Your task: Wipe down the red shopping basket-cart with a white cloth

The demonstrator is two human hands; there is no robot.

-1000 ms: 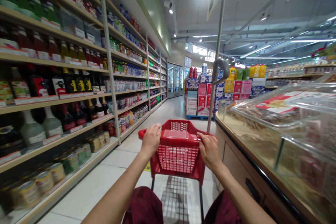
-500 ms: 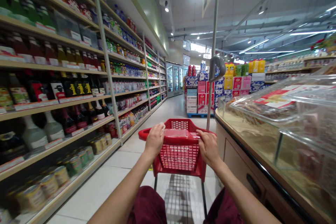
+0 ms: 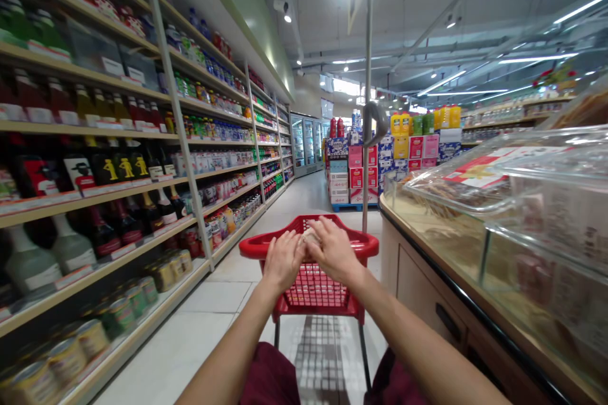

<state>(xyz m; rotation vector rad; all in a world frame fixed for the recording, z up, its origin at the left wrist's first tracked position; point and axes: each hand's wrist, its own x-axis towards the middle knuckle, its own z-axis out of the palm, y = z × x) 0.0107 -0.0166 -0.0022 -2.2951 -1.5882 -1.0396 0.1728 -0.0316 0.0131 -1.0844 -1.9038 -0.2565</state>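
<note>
A red shopping cart stands directly in front of me, its handle bar towards me. My left hand rests over the handle left of its middle, fingers curled forward and close together. My right hand is right beside it, with its fingers bent over a small crumpled whitish piece that looks like tissue or thin plastic. This piece lies between the two hands, partly covered by the right fingers. The right end of the handle has no hand on it.
Shelves of bottles and cans line the left side. A glass-edged counter with clear plastic food packs runs close along the right. Ahead are stacked drink cartons, a metal pole and glass-door fridges.
My right hand has left the right part of the handle and come across to my left hand, over the whitish piece. The cart has moved slightly forward along the aisle.
</note>
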